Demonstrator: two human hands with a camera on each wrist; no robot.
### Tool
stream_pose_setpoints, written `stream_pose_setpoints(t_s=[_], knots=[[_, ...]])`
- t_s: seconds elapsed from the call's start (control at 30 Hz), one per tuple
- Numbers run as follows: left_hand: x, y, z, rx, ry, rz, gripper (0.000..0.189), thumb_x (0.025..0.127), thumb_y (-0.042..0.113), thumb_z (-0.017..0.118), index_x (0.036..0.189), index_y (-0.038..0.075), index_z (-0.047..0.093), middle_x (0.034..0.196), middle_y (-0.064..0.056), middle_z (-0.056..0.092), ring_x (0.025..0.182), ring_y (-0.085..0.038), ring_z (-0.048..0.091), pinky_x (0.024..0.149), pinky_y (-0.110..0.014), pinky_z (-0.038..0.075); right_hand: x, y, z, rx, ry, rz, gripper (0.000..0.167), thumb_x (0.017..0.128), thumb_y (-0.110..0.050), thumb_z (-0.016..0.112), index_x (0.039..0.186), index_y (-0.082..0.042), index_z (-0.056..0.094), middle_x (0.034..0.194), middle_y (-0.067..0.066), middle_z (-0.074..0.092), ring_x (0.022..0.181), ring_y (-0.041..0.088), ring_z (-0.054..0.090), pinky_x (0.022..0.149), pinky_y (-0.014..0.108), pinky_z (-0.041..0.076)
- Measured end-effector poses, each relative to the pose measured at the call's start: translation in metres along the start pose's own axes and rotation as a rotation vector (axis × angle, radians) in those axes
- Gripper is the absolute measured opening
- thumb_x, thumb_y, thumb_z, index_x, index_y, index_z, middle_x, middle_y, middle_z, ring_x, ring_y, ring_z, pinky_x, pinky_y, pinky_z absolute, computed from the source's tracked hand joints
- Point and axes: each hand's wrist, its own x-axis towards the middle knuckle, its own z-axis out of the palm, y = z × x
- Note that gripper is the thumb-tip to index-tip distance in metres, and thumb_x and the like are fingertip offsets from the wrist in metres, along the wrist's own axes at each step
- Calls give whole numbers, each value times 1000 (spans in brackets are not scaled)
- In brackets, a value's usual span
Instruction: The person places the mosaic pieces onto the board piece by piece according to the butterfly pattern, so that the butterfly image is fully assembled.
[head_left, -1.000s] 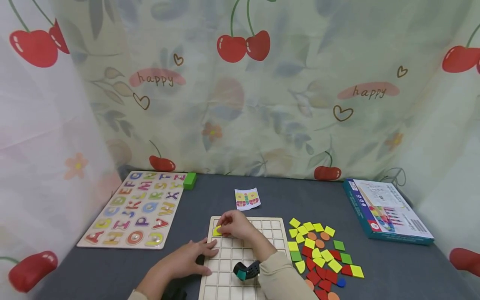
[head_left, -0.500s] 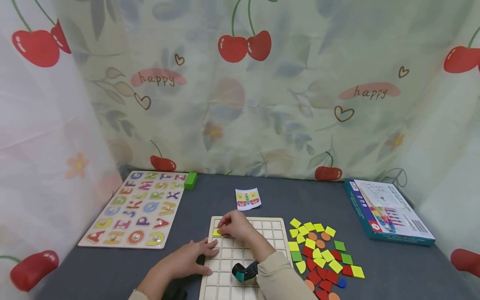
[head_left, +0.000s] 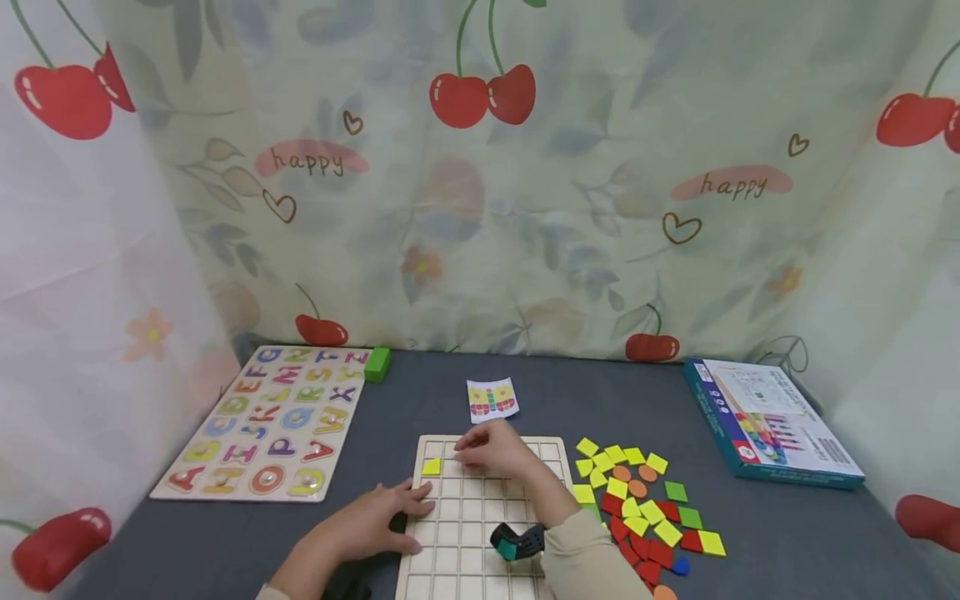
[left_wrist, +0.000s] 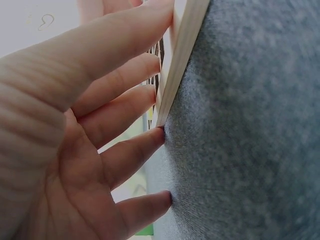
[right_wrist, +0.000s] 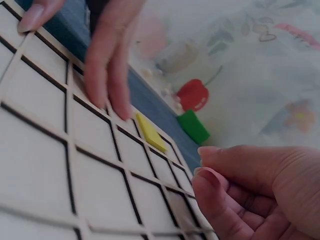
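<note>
A pale wooden grid board (head_left: 450, 533) lies on the table below both hands. One flat yellow tile (head_left: 431, 467) sits in its upper left part; in the right wrist view the yellow tile (right_wrist: 151, 134) stands out above the grid bars. My right hand (head_left: 495, 450) hovers over the board's upper part, to the right of that tile. Its thumb and index finger are near each other, with nothing between them. My left hand (head_left: 378, 521) rests at the board's left edge; in the left wrist view its fingers (left_wrist: 132, 107) lie spread along the wooden side.
Loose yellow, red, green and orange pieces (head_left: 630, 508) lie right of the board, with a blue disc (head_left: 680, 567). A small picture card (head_left: 492, 400) lies behind it. At left are an alphabet puzzle (head_left: 262, 425) and a green block (head_left: 377, 365); a flat box (head_left: 772, 425) lies at right.
My right hand has let go of the yellow tile and moved to the right, so the tile shows on the board. The left hand has stayed at the board's edge.
</note>
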Motion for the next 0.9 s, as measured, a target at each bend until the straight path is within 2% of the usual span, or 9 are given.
stream_pose_setpoints(t_s=[0.17,0.47,0.7,0.9], knots=[[-1,-2,0,-8,1,16,60,77,31,73,130,9,56,145,-10,42,139,-39,25,106,-70,13,-12,5,-26,18,30,8,23,83,-9,69,99,7,68,83,9,68,68,9,64,69,30,58],[-2,-4,-1,-26,-5,29,61,77,31,73,131,9,55,146,-10,41,140,-39,24,106,-69,12,-35,7,-67,44,192,92,28,84,-14,68,106,5,67,93,11,68,79,18,66,78,36,57],[-1,-4,0,-40,-13,21,61,78,30,73,131,9,54,146,-10,40,140,-39,23,107,-69,11,-53,23,-101,29,327,154,32,85,-17,68,110,4,66,99,12,68,82,20,66,80,36,57],[-1,-2,-1,-46,-11,26,61,78,30,73,131,8,54,147,-10,40,140,-39,22,107,-69,11,-67,37,-122,10,425,232,34,87,-20,67,112,2,64,107,15,66,85,20,66,81,35,56]])
